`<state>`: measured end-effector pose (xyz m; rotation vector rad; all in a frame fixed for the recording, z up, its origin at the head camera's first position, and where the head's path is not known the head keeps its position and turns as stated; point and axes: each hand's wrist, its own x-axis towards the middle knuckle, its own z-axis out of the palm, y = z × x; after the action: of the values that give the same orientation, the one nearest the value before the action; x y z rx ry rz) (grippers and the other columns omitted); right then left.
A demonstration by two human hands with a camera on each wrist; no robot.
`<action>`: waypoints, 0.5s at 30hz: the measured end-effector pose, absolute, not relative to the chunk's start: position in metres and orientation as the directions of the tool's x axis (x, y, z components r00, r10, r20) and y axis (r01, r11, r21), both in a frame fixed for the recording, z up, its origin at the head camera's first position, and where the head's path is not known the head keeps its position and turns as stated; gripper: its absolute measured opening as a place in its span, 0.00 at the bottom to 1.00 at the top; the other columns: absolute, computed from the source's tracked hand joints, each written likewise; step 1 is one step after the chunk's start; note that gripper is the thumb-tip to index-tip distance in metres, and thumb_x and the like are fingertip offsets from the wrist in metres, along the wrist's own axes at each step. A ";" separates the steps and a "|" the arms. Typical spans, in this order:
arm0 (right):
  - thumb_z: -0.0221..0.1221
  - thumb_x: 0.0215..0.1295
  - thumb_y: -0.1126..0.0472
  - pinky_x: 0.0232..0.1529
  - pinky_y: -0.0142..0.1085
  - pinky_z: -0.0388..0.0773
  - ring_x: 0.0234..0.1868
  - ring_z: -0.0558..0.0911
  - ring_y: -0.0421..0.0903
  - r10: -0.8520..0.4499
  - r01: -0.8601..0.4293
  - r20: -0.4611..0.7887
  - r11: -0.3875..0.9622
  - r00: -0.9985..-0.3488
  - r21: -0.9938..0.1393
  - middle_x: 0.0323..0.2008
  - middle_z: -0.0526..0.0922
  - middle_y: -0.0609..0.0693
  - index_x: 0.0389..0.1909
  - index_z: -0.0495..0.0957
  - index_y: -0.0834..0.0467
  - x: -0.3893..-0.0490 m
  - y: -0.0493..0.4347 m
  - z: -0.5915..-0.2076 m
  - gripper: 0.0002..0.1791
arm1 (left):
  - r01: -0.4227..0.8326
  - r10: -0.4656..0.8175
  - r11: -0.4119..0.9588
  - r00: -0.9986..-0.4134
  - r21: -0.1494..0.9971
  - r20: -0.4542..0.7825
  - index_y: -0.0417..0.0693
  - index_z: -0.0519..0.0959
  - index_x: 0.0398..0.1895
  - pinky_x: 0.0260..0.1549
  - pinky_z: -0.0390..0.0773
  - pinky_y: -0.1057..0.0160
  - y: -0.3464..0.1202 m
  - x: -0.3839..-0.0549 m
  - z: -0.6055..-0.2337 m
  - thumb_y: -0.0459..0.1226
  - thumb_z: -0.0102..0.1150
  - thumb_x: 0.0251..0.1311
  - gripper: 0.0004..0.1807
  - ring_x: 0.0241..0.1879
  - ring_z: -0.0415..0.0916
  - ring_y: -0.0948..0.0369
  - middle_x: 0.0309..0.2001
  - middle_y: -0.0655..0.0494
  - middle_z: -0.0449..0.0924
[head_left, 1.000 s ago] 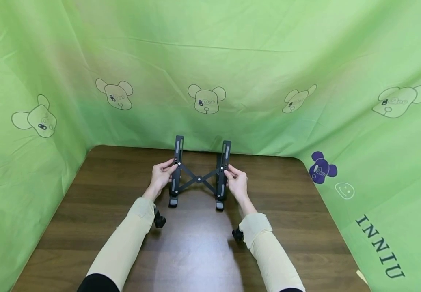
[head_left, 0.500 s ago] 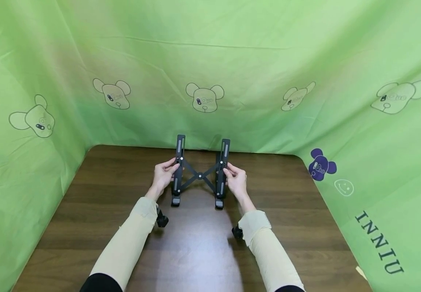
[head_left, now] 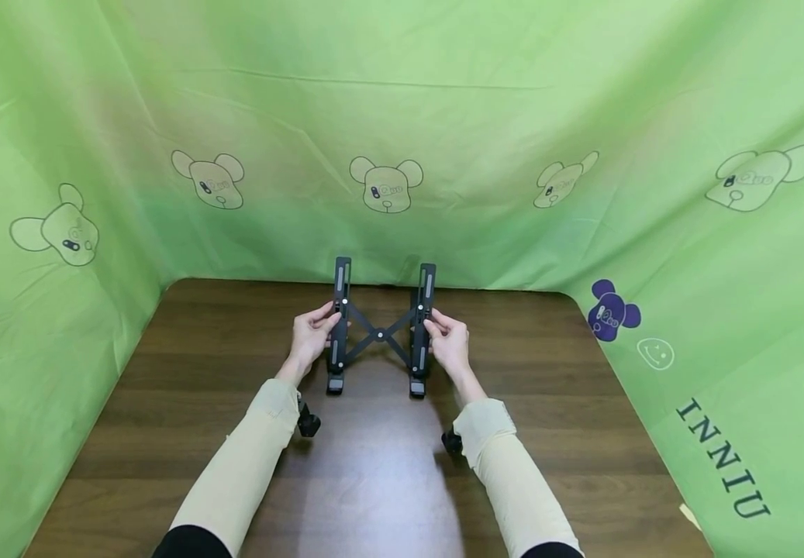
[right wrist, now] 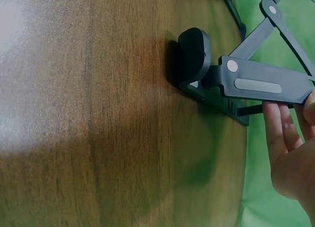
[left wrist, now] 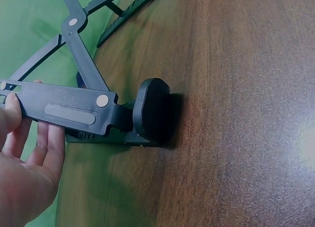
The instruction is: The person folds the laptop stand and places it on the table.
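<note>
A dark foldable laptop stand (head_left: 380, 335) stands unfolded near the far edge of the table, its two side arms joined by an X-shaped brace. My left hand (head_left: 312, 337) pinches the left arm at its outer edge, thumb on top and fingers beneath, as the left wrist view shows on the stand's arm (left wrist: 69, 106). On the other side my right hand (head_left: 449, 345) grips the right arm the same way; its fingers (right wrist: 275, 126) reach under the arm in the right wrist view. Upturned lips at the near ends point toward me.
The brown wooden table (head_left: 234, 465) extends around the stand on both sides and toward me. A green printed curtain (head_left: 388, 116) hangs close behind the far edge and along both sides. A small pale piece (head_left: 689, 514) lies at the right edge.
The right arm of the stand has come slightly closer to the left one, with my right hand moving a little inward. Both hands keep their hold. The head view has shifted slightly.
</note>
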<state>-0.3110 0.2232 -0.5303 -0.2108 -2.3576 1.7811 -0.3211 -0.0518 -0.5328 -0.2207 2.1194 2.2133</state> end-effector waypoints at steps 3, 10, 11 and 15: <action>0.62 0.80 0.70 0.21 0.24 0.81 0.20 0.82 0.28 0.217 0.002 0.059 0.270 -0.974 -0.963 0.53 0.87 0.75 0.71 0.78 0.69 -0.312 0.223 -0.530 0.22 | -0.146 -0.044 -0.053 -0.988 0.988 -0.149 0.46 0.76 0.77 0.28 0.84 0.73 -0.051 -0.321 -0.532 0.36 0.63 0.80 0.26 0.29 0.89 0.71 0.53 0.32 0.88; 0.62 0.80 0.69 0.24 0.31 0.86 0.20 0.82 0.29 0.209 0.011 0.048 0.275 -0.977 -0.961 0.52 0.88 0.74 0.71 0.78 0.68 -0.312 0.224 -0.531 0.22 | -0.143 -0.037 -0.067 -0.989 0.987 -0.146 0.44 0.76 0.77 0.27 0.84 0.73 -0.049 -0.321 -0.533 0.34 0.63 0.79 0.26 0.27 0.88 0.71 0.52 0.32 0.88; 0.62 0.80 0.69 0.25 0.32 0.87 0.20 0.83 0.29 0.210 0.015 0.044 0.273 -0.977 -0.962 0.52 0.88 0.74 0.71 0.78 0.68 -0.312 0.224 -0.531 0.23 | -0.142 -0.037 -0.069 -0.989 0.987 -0.145 0.44 0.76 0.77 0.27 0.84 0.73 -0.048 -0.321 -0.533 0.34 0.63 0.79 0.26 0.27 0.88 0.72 0.52 0.31 0.88; 0.62 0.80 0.69 0.24 0.30 0.85 0.20 0.83 0.28 0.207 0.014 0.043 0.264 -0.977 -0.964 0.53 0.87 0.75 0.71 0.78 0.68 -0.312 0.224 -0.530 0.23 | -0.138 -0.036 -0.080 -0.989 0.987 -0.141 0.44 0.76 0.77 0.26 0.84 0.73 -0.046 -0.320 -0.532 0.33 0.63 0.79 0.26 0.25 0.87 0.73 0.52 0.30 0.87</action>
<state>-0.3123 0.2244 -0.5303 -0.2089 -2.3655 1.8022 -0.3201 -0.0457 -0.5320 -0.1968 2.0816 2.2502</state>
